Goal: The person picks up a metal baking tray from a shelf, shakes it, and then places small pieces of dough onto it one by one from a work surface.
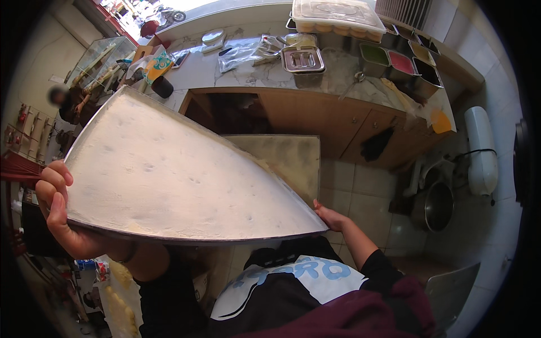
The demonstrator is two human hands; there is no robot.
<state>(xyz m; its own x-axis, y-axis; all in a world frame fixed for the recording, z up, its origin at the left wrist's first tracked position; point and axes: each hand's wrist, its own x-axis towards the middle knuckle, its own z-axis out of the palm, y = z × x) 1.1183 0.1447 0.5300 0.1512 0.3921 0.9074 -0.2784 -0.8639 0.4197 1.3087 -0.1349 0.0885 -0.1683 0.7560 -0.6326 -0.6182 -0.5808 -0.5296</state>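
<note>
There's a black sleeve [168, 298] at seven o'clock, a thin dark band [131, 252] ringing the wrist at eight, left hand [66, 225] bare! Six o'clock, black-and-white front [282, 293], pale-blue lettering [321, 269]; maroon cloth [366, 307] at five!

A bright opening [138, 14], through which daylight is admitted, is seen beyond the far left corner of a long counter [194, 79], whose pale top is patterned with grey veins. Below the counter's near edge, brown wooden cabinet doors [315, 118] are fitted, with a dark recess [225, 112] set toward the left. The floor [369, 211] is laid with light tiles. Past the right edge, a wall [495, 84] is faced with pale tiles; off the left edge, a glass-sided case [101, 59] is placed near a beige wall [39, 48].
</note>
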